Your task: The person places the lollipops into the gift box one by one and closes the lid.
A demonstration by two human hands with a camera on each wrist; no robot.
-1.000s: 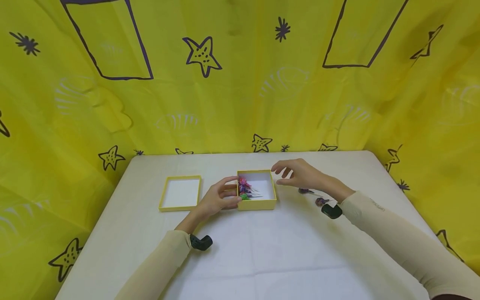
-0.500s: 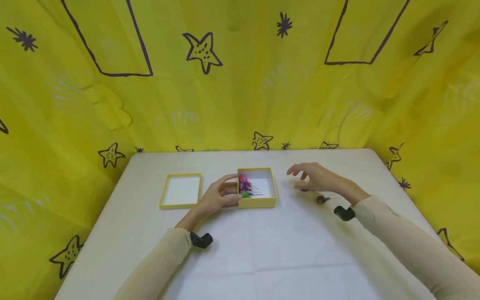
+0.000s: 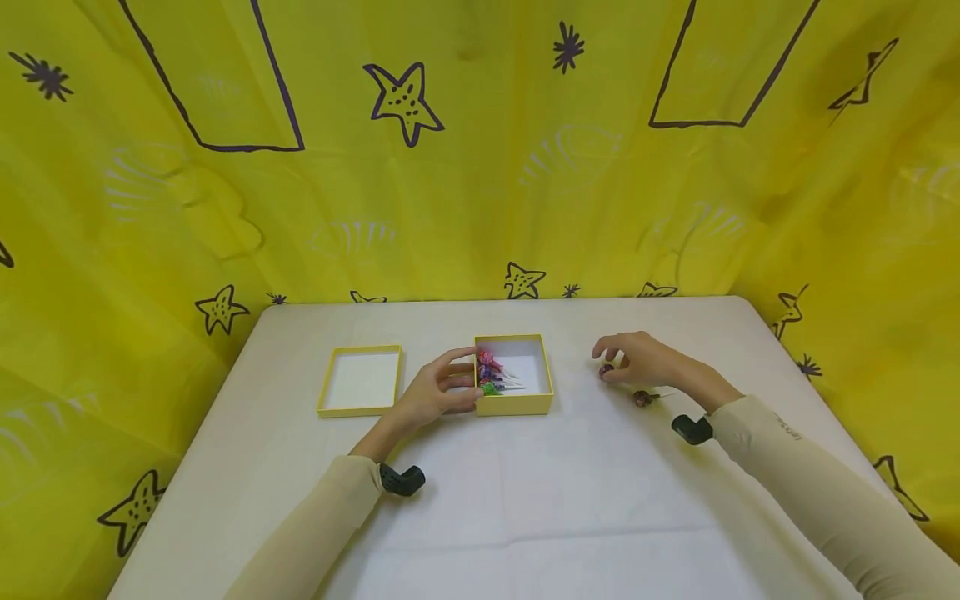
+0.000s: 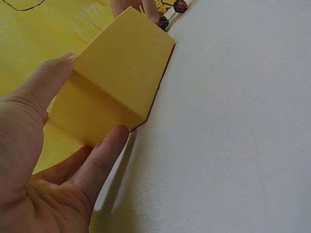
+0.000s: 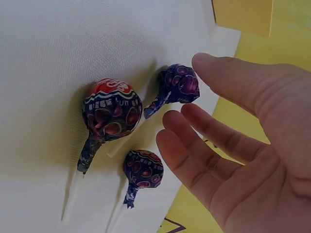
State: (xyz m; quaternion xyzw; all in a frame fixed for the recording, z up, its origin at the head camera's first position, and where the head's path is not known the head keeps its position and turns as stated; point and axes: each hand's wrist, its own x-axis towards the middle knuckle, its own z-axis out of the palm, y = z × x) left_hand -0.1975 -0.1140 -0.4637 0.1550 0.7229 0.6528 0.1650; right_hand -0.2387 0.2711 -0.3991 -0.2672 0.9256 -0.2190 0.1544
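L hand [image 3: 426,398] holds box [image 3: 513,406]; R hand [image 3: 647,362] part-spread, pop [image 5: 179,83] betw. thumb & tips. Prob. light, hard (maybe slick); best pinched round ball end.

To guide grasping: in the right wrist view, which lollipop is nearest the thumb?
The topmost lollipop, between the right hand's thumb and fingers; the left lollipop and lower lollipop lie outside.

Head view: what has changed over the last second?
The right hand has moved rightward, away from the box; its thumb and fingers now sit either side of a purple-wrapped lollipop on the table, with no firm grip visible. Nothing was visibly let go. The left hand stays on the box's left side; the box, the lollipops inside and the shallow lid look unmoved.
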